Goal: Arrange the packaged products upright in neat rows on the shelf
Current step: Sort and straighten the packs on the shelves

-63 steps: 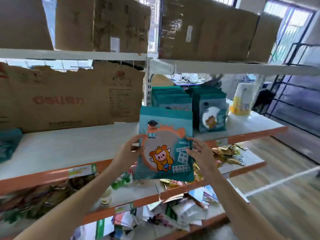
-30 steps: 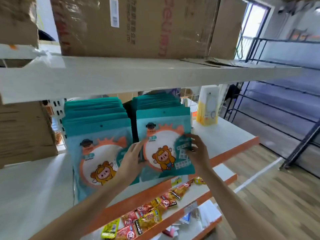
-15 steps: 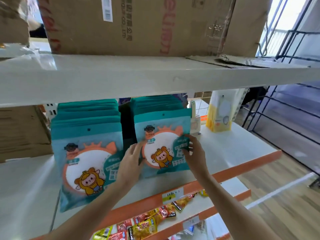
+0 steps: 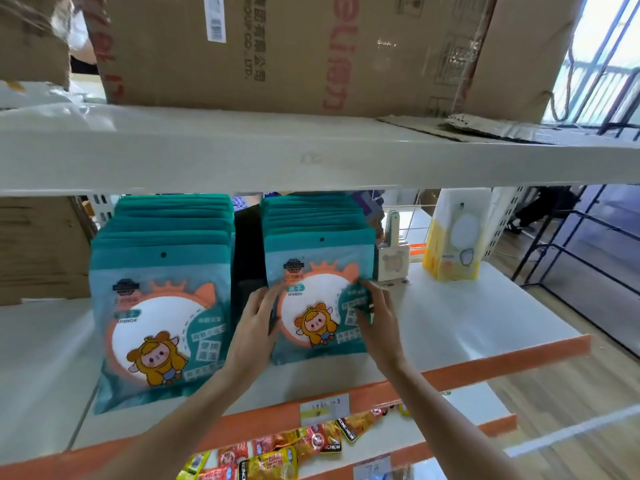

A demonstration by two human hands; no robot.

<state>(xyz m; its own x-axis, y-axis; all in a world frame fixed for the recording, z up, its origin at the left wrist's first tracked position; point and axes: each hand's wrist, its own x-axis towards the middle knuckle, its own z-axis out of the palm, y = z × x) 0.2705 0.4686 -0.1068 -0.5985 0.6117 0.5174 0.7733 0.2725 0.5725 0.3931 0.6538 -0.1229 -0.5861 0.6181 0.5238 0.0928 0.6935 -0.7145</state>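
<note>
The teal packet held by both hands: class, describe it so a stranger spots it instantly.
On the orange-edged shelf stand two rows of teal packets. It is the front packet of the right row, the only one with the left hand and right hand on its sides.

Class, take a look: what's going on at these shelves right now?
A person is stocking a shelf with teal packets. Both hands, left hand and right hand, hold the sides of the front packet of the right-hand row, standing it upright. A second row of the same packets stands to its left, and a yellow packet stands further right.
</note>
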